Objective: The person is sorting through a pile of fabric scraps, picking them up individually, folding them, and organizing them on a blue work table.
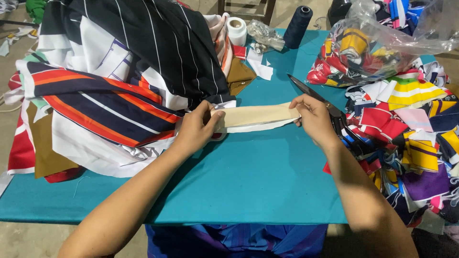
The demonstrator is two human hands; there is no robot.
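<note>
A cream and white fabric strip [256, 117] lies stretched across the teal table cover [248, 177]. My left hand [195, 130] pinches its left end, close to a pile of striped cloth [119, 81]. The strip's right end is gripped by my right hand [313, 116], which also holds black scissors [311, 93]. The scissor blades point up and to the left, and the handles are hidden behind the hand.
A heap of colourful fabric scraps [411, 138] covers the right side, with a clear plastic bag of scraps [368, 48] behind it. A dark thread cone [297, 26], a white tape roll [236, 29] and a crumpled small bag [266, 34] stand at the back.
</note>
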